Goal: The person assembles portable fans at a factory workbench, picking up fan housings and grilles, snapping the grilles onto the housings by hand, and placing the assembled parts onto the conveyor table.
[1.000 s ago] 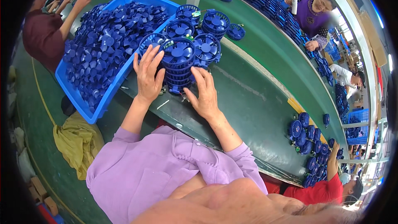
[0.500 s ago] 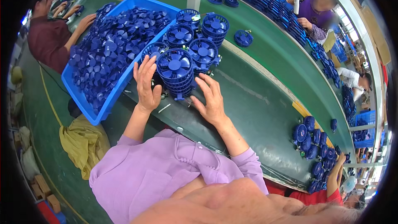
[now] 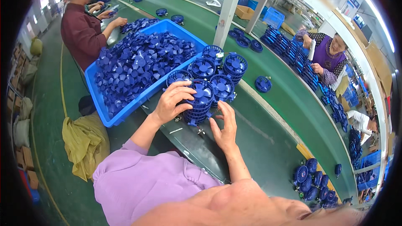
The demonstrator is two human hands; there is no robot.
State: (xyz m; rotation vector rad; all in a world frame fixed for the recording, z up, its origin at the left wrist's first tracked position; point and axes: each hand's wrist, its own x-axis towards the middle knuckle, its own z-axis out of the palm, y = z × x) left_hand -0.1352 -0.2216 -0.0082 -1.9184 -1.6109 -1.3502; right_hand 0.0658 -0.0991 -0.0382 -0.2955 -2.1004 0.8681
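Observation:
A stack of round blue fan housings (image 3: 200, 105) stands on the green conveyor belt (image 3: 268, 142) in front of me. My left hand (image 3: 172, 101) wraps around the stack's left side, fingers curled over its top rim. My right hand (image 3: 224, 126) is just right of the stack, fingers spread, its fingertips touching or almost touching the stack's lower edge. More stacks of the same blue fans (image 3: 222, 72) stand close behind it.
A big blue crate (image 3: 109, 118) full of blue fan blades sits to the left. A white post (image 3: 228, 10) rises behind the stacks. Other people work along the belt, one in dark red at far left, one in purple at right. More blue fans (image 3: 313, 180) lie at lower right. A yellow cloth (image 3: 83, 142) hangs at left.
My left hand has curled over the near stack's top rim instead of lying flat against it. My right hand has come off the stack's side and opened.

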